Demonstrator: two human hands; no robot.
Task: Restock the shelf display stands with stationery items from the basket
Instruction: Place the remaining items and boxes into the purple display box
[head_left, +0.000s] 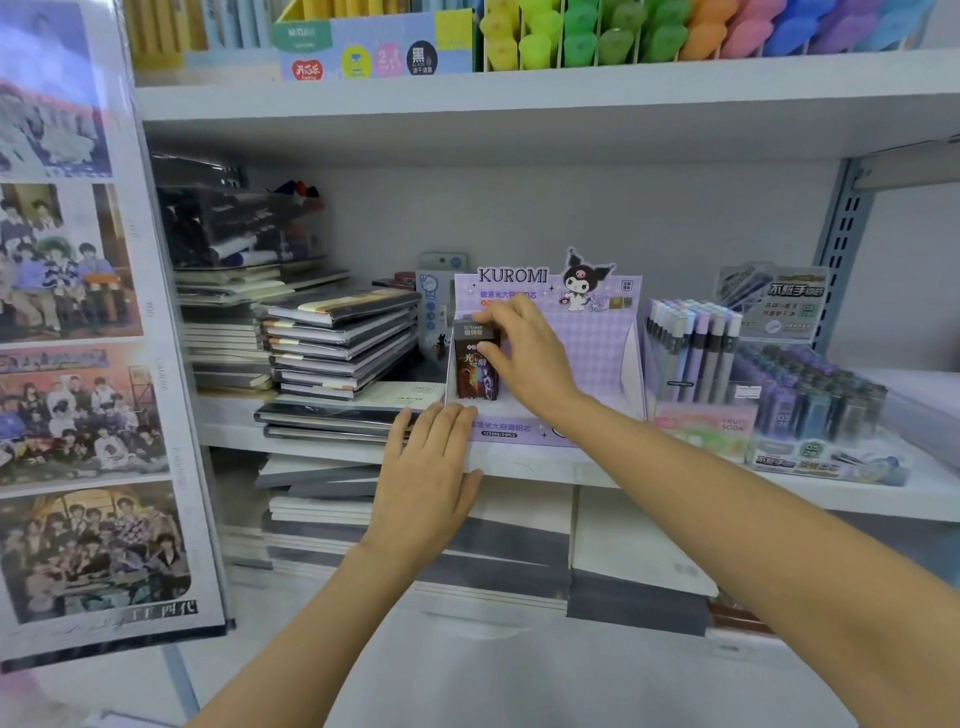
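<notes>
The right hand (519, 353) is pinching a small dark box (475, 364) between thumb and fingertips near its top, standing it upright at the left end of the purple Kuromi display stand (597, 353), where it is sitting in the stand's tray against the left wall. The left hand (431, 467) is lying flat and open, gripping nothing, with its fingers pressing against the stand's lower front left corner at the shelf (675, 478) edge, apparently steadying it. The box is looking like a light, printed cardboard pack, stiff enough to keep its shape but likely to dent under a hard squeeze, and its glossy faces are probably a little slippery. Holding it by the two side faces near the top seems sensible, since that is keeping it vertical and leaving the base free to seat. The stand itself is thin card and probably sliding easily, so bracing it is helping. A stack of notebooks (337, 343) is lying just beside the stand on the left, and pen displays (691, 353) are standing on the right.
</notes>
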